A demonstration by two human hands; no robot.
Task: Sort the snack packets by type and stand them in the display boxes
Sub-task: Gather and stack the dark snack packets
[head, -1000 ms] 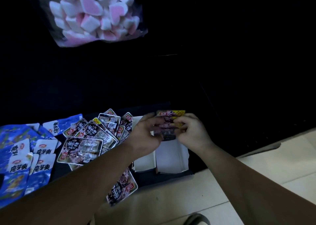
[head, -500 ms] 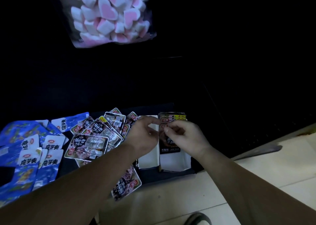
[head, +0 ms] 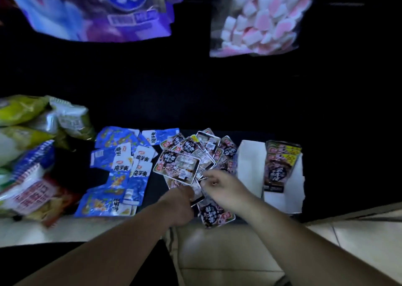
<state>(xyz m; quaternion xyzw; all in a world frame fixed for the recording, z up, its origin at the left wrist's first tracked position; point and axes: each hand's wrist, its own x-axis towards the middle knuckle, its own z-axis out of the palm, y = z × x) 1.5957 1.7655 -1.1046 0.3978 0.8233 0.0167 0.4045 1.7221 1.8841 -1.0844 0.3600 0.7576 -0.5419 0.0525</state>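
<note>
A loose heap of dark snack packets lies on the black shelf, with blue snack packets spread to its left. Two white display boxes stand at the right. The left box shows only its white inside, and the right box holds a few dark packets upright. My left hand grips a dark packet at the heap's near edge. My right hand, fingers curled, pinches the edge of another packet in the heap. One dark packet lies at the shelf's front edge between my wrists.
Large yellow-green and red snack bags crowd the shelf's left end. A marshmallow bag and a purple bag hang above. Pale floor tiles lie below the shelf's front edge.
Both hands left the stack of dark packets standing in the right box and moved left to the loose heap. The view swung left, bringing the big bags into sight.
</note>
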